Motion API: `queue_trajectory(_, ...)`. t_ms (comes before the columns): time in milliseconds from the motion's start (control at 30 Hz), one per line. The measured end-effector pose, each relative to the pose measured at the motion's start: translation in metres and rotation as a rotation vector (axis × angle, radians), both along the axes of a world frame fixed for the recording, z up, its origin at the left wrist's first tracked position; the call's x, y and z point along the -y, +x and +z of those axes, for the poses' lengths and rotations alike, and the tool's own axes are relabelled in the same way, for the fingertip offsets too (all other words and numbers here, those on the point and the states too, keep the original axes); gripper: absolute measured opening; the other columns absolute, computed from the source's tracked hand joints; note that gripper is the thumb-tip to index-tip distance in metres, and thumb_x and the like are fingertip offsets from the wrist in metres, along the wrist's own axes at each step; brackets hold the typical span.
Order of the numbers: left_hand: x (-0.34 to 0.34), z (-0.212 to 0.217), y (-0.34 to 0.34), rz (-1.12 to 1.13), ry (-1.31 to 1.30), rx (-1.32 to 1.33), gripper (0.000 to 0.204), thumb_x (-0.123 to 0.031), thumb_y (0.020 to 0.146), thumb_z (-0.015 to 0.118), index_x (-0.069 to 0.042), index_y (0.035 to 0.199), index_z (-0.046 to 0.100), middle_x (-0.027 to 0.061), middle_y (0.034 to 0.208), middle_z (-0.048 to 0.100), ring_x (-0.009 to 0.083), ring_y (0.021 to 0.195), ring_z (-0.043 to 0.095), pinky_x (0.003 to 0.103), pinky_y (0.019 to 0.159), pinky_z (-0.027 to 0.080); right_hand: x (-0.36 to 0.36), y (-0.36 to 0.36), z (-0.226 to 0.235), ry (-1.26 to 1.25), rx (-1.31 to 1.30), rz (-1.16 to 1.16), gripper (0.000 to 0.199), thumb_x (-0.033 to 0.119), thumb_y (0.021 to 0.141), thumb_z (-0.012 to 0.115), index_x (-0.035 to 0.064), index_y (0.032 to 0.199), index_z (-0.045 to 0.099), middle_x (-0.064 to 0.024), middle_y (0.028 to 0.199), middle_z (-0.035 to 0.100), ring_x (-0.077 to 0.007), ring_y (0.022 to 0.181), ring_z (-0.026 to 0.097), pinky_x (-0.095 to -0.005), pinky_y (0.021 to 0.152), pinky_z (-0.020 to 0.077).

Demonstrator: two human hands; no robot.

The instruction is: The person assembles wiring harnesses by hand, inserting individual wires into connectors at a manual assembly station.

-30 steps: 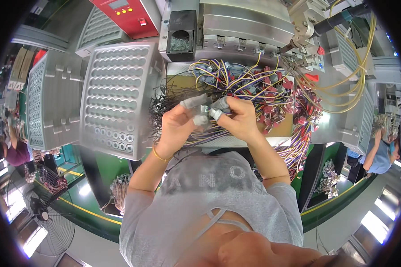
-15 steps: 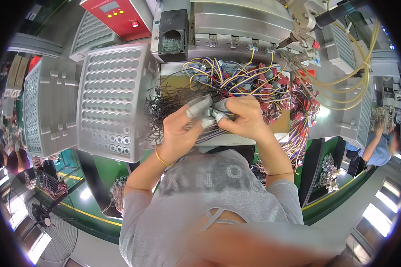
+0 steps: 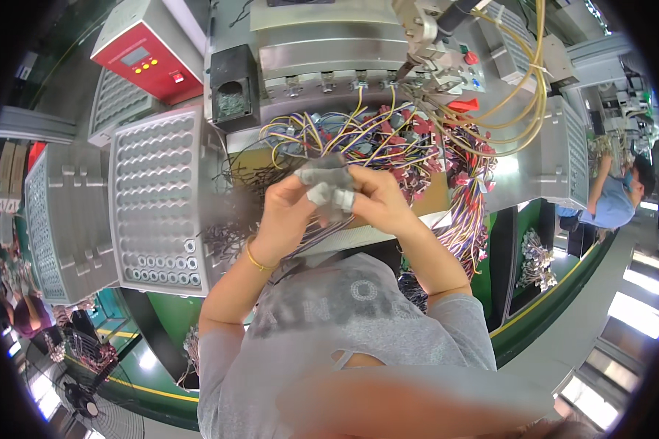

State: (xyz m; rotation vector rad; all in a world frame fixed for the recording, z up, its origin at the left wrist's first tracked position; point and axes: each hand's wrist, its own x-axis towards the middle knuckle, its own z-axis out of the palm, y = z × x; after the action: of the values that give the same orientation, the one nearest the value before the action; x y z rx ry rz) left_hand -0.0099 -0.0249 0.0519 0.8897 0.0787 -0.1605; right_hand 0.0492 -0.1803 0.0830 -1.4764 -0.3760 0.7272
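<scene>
Above the front of the bench my left hand (image 3: 284, 208) and my right hand (image 3: 383, 201) meet, their fingers bent and pinched together. Pale grey finger covers sit on several fingertips of both. Whatever lies between the fingertips is blurred and mostly hidden, so I cannot make it out. Thin black wires (image 3: 231, 227) spread beside and under my left hand. Just beyond the hands lies a heap of purple, yellow and white wires (image 3: 344, 139) with red and grey connectors. A plastic tray (image 3: 154, 201) with rows of round pockets stands left of my left hand, metal ring nuts (image 3: 170, 278) in its nearest rows.
At the back stands a metal fixture (image 3: 337, 55) with small clamps, two holding wire ends. A soldering-type tool head (image 3: 417, 62) with yellow tubes hangs over its right. A black box (image 3: 233, 88) and a red control unit (image 3: 143, 62) stand back left. Wire bundles (image 3: 465, 227) hang over the right edge.
The view has turned and shifted, so the bench appears further left and lower. My hands remain pinched together over the wires, their fingertips slightly differently placed and blurred.
</scene>
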Motion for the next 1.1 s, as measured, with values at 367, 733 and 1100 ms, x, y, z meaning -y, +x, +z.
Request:
queue_trajectory(367, -0.019, -0.066, 0.026, 0.11, 1.384, 0.561, 0.038, -0.002, 0.075, 0.057, -0.005, 0.113, 0.054, 0.0139, 0.096, 0.058, 0.0305, 0.084, 0.054, 0.035, 0.076, 0.043, 0.102, 0.1, -0.068, 0.362, 0.073, -1.14, 0.007, 0.009, 0.078, 0.054, 0.003, 0.075, 0.053, -0.0031, 0.062, 0.055, -0.0066, 0.045, 0.046, -0.0196, 0.038, 0.0359)
queue_trajectory(733, -0.034, -0.06, 0.018, 0.151, 1.32, 0.536, 0.032, 0.002, 0.07, 0.057, -0.003, 0.102, 0.06, 0.0128, 0.081, 0.058, 0.0287, 0.073, 0.054, 0.034, 0.065, 0.045, 0.099, 0.132, -0.097, 0.421, 0.223, -1.006, 0.014, 0.003, 0.078, 0.051, 0.0091, 0.068, 0.042, -0.0032, 0.058, 0.045, -0.0169, 0.043, 0.047, -0.0285, 0.039, 0.0431)
queue_trajectory(1100, -0.081, -0.087, -0.009, 0.103, 1.612, 0.618, 0.044, 0.006, 0.066, 0.053, -0.006, 0.109, 0.057, 0.012, 0.082, 0.058, 0.0268, 0.077, 0.055, 0.034, 0.07, 0.047, 0.101, 0.136, -0.078, 0.262, 0.072, -0.831, 0.019, 0.021, 0.087, 0.045, 0.0043, 0.093, 0.054, -0.0121, 0.078, 0.061, -0.026, 0.063, 0.06, -0.0332, 0.055, 0.05)
